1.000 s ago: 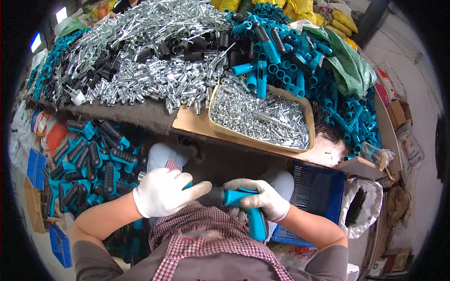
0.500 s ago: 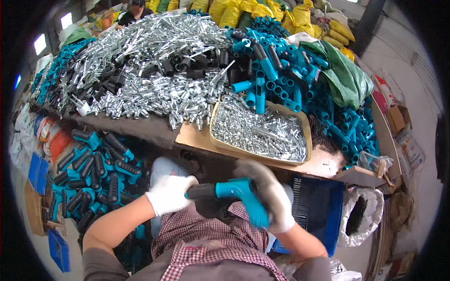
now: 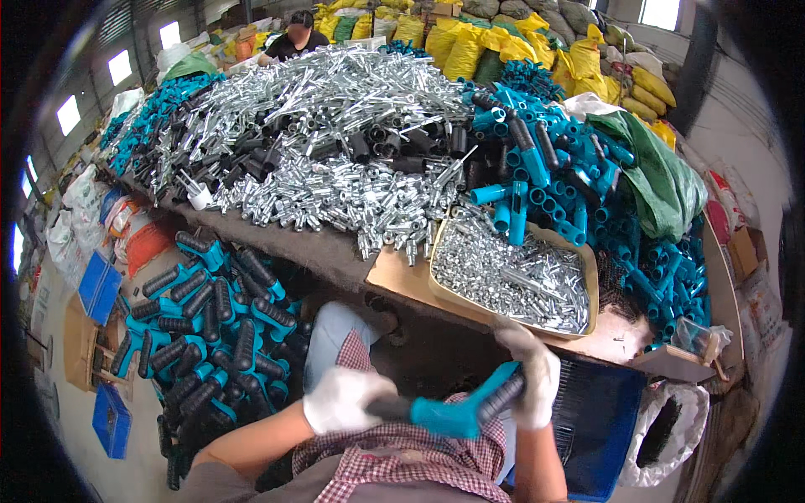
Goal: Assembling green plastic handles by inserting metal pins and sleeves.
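Across my lap I hold a teal and black pistol-shaped tool body (image 3: 449,417), slightly blurred. My left hand (image 3: 345,402), in a white glove, is closed around its black tubular end. At the other side, my gloved right hand (image 3: 538,377) grips the part with the black ribbed handle; some of its fingers are hidden behind the piece. Many similar teal bodies with black ribbed grips (image 3: 220,303) lie heaped on the floor to my left. Ahead of my right hand, a shallow tray (image 3: 596,289) of small metal parts sits at the bench's edge.
Shiny metal tubes and rods (image 3: 335,197) cover the bench, with teal tubes (image 3: 537,159) to their right. A blue crate (image 3: 599,427) and a white sack (image 3: 683,457) stand at my right. Another person (image 3: 298,38) is beyond the heap.
The tool body has turned: its ribbed handle now points up and right instead of downward. Both hands have shifted with it, and the whole view has swung.
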`<state>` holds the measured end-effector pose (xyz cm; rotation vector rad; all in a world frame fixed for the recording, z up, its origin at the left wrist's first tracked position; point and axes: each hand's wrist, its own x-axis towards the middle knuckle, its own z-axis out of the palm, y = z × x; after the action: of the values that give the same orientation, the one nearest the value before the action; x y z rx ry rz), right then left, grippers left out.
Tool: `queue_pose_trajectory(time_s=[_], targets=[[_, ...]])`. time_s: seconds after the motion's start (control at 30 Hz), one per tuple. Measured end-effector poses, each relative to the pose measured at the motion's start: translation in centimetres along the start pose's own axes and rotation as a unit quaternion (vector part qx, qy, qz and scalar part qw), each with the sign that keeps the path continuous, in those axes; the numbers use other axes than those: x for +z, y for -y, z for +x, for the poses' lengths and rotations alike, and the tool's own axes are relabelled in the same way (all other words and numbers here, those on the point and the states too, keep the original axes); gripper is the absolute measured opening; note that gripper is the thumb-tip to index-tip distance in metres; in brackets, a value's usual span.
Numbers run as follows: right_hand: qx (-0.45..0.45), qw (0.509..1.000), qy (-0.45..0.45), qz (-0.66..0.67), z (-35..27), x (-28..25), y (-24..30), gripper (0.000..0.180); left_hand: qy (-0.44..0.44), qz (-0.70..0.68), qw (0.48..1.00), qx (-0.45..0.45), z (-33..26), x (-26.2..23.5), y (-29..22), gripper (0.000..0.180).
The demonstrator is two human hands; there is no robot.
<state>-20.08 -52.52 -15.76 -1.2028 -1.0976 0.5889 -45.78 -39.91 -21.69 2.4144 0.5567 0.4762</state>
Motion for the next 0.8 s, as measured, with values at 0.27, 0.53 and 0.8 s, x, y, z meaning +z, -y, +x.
queue_pose_trajectory(time_s=[0.27,0.53,0.8], targets=[[-0.023,0.999,0.035,0.008,1.3,1.1,0.0,0.026,-0.01,-0.031,0.999,0.032,-0.4,-0.1,0.0,0.032],[-0.059,0.996,0.059,0.024,1.0,0.6,-0.4,0.034,0.051,-0.031,0.998,0.018,-0.3,0.4,0.7,0.034],[-0.026,0.997,0.053,0.042,0.2,1.0,-1.0,0.049,0.088,0.006,0.996,-0.024,-0.3,0.7,0.5,0.035]])
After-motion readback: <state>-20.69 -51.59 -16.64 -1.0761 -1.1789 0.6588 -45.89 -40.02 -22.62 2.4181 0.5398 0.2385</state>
